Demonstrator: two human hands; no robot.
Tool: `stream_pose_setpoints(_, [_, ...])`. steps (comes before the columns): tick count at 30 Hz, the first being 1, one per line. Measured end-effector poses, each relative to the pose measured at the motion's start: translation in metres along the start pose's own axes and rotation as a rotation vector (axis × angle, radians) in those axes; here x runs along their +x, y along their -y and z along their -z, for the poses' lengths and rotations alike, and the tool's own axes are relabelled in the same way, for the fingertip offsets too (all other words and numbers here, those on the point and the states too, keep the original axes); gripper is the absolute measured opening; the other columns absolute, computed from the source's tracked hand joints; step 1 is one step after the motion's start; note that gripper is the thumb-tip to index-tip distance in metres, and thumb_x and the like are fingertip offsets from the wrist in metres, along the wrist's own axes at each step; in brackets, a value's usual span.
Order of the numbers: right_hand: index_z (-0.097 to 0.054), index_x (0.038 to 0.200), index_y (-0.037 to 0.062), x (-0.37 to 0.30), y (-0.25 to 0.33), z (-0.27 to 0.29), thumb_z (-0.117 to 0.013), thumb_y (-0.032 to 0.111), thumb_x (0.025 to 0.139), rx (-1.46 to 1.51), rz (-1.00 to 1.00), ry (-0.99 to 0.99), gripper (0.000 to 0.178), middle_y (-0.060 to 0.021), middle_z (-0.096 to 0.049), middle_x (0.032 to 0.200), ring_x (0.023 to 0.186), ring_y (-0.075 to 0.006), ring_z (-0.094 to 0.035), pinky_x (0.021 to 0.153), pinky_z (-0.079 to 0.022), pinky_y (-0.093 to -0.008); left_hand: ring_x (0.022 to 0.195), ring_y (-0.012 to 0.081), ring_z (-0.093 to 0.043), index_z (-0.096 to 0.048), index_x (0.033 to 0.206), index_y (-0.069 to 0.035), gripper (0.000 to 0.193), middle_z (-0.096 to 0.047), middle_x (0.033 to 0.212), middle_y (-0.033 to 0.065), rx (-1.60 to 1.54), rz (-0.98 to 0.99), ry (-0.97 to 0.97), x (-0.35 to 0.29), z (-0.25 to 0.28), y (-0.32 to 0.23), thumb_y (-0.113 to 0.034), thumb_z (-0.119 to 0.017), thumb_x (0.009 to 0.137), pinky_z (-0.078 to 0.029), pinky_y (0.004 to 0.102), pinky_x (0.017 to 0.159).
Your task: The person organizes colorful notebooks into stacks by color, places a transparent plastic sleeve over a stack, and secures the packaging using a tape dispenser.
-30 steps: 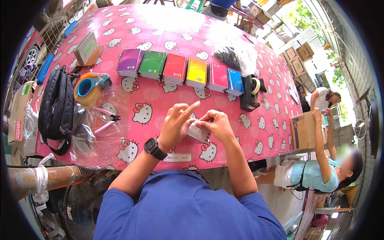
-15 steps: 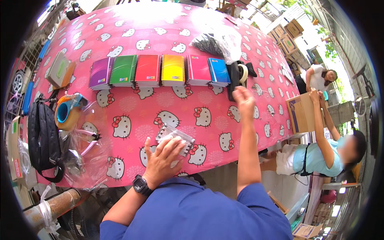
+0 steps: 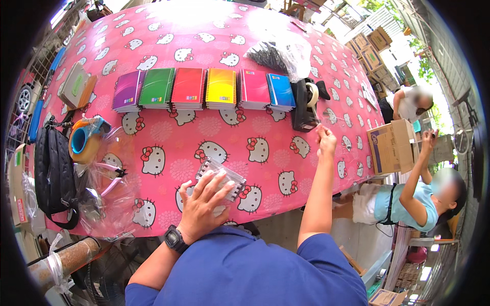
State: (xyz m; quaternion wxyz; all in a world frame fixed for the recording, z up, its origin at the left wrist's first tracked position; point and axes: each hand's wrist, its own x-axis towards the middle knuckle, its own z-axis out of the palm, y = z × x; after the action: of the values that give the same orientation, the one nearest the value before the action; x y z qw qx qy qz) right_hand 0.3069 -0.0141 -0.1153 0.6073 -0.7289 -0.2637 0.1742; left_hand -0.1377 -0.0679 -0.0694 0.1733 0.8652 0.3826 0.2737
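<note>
My left hand [image 3: 204, 201] lies with spread fingers on a small clear-wrapped bundle [image 3: 236, 189] with dark, coil-like edges, pressing it to the table; its contents are partly hidden. Farther right, my right hand [image 3: 325, 140] is closed in a pinch on a strip of clear tape. That strip runs up to the black tape dispenser [image 3: 304, 120], which carries a pale roll. Left of the dispenser is a row of spiral notebooks in stacks: purple [image 3: 127, 89], green [image 3: 156, 86], red [image 3: 188, 86], yellow [image 3: 221, 86], pink [image 3: 254, 86] and blue [image 3: 280, 91].
A pink patterned cloth covers the table [image 3: 204, 127]. On the left are a black bag [image 3: 53, 173], large tape rolls [image 3: 84, 140], plastic wrap [image 3: 109, 209] and a stack of boards [image 3: 76, 89]. Clear bags [image 3: 293, 56] lie behind the dispenser. Two people stand right, near a carton [image 3: 390, 145].
My right hand has moved down and slightly right from beside the dispenser, and a tape strip now stretches to it. The left hand stays on the bundle, fingers shifted slightly.
</note>
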Motion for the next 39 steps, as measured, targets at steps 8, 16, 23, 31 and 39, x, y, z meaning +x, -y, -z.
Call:
stream_pose_setpoints(8, [-0.063,0.091,0.0053,0.018,-0.019,0.020,-0.076,0.028,0.075,0.022,-0.374,0.245,0.031,0.0013,-0.058,0.067,0.050,-0.0053,-0.042,0.047,-0.034,-0.0219,0.127,0.0158,-0.036,-0.054,0.123,-0.025,0.054,-0.045,0.135,-0.0019,-0.024,-0.030,-0.012,0.002,-0.001,0.000,-0.029,-0.067,0.070,-0.017,0.0434,0.101])
stream_pose_setpoints(16, [-0.058,0.079,0.0007,-0.102,0.125,-0.069,-0.063,0.015,0.086,-0.156,0.189,1.146,0.016,0.0024,-0.051,0.064,0.059,-0.0065,-0.046,0.055,-0.040,-0.0240,0.137,0.0330,-0.016,-0.055,0.122,-0.028,0.065,-0.031,0.145,0.0070,-0.010,-0.001,-0.015,-0.002,0.000,0.002,-0.031,-0.076,0.061,-0.016,0.0544,0.102])
stream_pose_setpoints(23, [-0.058,0.067,0.0013,-0.172,0.183,-0.155,-0.078,0.029,0.070,-0.816,0.534,1.659,0.034,-0.0033,-0.052,0.055,0.053,-0.0095,-0.048,0.049,-0.039,-0.0285,0.137,0.0400,-0.006,-0.057,0.121,-0.032,0.067,-0.020,0.149,0.0107,-0.042,0.048,0.055,0.003,0.010,0.000,-0.034,-0.078,0.057,-0.011,0.0619,0.103])
stream_pose_setpoints(31, [-0.056,0.089,0.0065,-0.141,0.068,-0.164,-0.074,0.060,0.061,-0.348,-0.232,1.830,0.063,-0.0001,-0.057,0.083,0.076,-0.0075,-0.051,0.062,-0.042,-0.0261,0.138,0.0402,-0.004,-0.054,0.125,-0.031,0.072,-0.020,0.149,0.0103,-0.002,0.037,0.074,0.000,0.010,0.005,-0.036,-0.078,0.057,-0.006,0.0634,0.105])
stream_pose_setpoints(39, [-0.060,0.091,0.0028,-0.190,0.000,-0.078,-0.075,0.018,0.074,0.162,-0.101,0.771,0.028,-0.0055,-0.062,0.086,0.083,-0.0134,-0.059,0.074,-0.048,-0.0282,0.139,0.0345,-0.010,-0.038,0.138,-0.019,0.097,-0.023,0.148,0.0136,-0.266,-0.001,-0.012,0.027,0.015,0.035,-0.032,-0.081,0.053,-0.007,0.0553,0.110])
